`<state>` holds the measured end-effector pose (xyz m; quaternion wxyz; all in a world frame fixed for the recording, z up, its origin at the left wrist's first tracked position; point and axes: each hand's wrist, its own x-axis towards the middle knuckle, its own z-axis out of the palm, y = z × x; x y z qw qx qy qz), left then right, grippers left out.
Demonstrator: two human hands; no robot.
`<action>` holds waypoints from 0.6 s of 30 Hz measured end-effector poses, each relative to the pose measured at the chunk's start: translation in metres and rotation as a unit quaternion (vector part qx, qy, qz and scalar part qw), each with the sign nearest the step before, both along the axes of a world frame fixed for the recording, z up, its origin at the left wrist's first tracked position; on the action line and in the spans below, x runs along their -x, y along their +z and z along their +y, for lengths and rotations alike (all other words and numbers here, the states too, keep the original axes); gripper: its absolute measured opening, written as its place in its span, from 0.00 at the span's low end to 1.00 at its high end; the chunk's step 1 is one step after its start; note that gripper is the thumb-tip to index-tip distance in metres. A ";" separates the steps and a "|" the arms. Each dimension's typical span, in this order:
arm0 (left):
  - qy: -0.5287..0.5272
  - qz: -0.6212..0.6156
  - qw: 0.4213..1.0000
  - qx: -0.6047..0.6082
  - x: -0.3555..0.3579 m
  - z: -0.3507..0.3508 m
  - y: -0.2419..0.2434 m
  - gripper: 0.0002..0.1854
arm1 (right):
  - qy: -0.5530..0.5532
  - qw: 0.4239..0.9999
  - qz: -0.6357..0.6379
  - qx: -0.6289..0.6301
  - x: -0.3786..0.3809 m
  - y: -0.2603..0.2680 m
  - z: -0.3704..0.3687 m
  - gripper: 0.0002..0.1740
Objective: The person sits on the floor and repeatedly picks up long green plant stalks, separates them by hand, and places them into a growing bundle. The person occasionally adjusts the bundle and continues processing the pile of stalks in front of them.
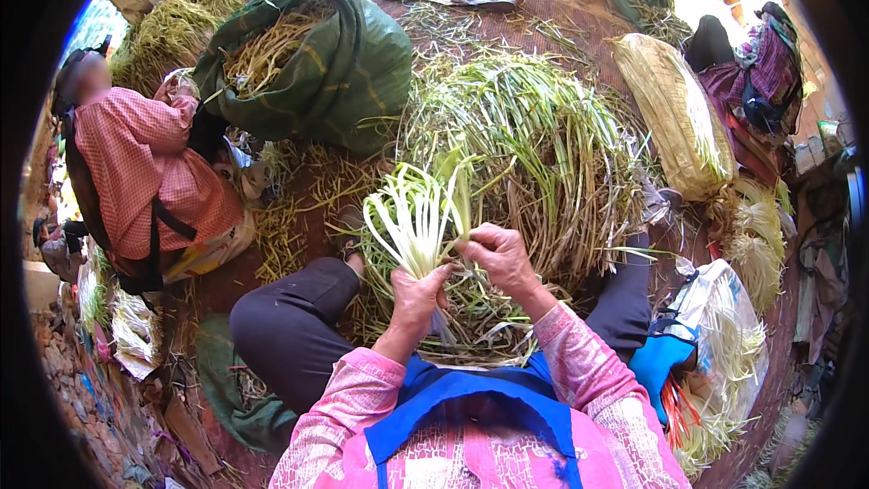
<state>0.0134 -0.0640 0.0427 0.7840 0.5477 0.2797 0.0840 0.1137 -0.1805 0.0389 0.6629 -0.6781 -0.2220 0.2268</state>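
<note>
My left hand (417, 299) is closed around a bunch of pale green-white leafy stalks (415, 221), which fan out above the fist. At the bunch's right side, my right hand (499, 258) pinches a yellowish-green leaf (461, 200) between thumb and fingers. Whether that leaf is still joined to the bunch cannot be told. Just beyond both hands lies a large heap of long green and brown stalks (536, 149). Loose leaves and trimmings lie beneath the hands, between my legs.
A green woven sack (339, 75) of dry stalks stands upper left, near a seated person (149, 170) in checked clothing. A tan sack (669, 115) lies upper right, beside another person (760, 75). Pale stalks lie on a white plastic sack (726, 333) at right, by a blue pouch (662, 360) with red strips.
</note>
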 end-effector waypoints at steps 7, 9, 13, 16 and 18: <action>0.001 0.126 0.981 -0.146 0.005 0.016 -0.051 0.05 | -0.196 0.977 0.053 -0.070 -0.068 0.012 -0.061 0.07; 0.011 0.153 0.976 -0.152 0.002 0.024 -0.052 0.05 | -0.240 0.963 0.103 -0.069 -0.081 0.006 -0.081 0.07; 0.033 0.196 0.965 -0.169 -0.002 0.039 -0.031 0.07 | -0.270 0.952 0.133 -0.064 -0.083 -0.009 -0.092 0.07; 0.072 0.084 0.987 -0.118 -0.004 0.045 -0.014 0.09 | -0.263 0.960 0.096 -0.017 -0.079 0.015 -0.078 0.10; 0.076 0.026 0.993 -0.090 -0.008 0.037 -0.004 0.09 | -0.196 0.976 0.096 0.012 -0.065 0.037 -0.059 0.10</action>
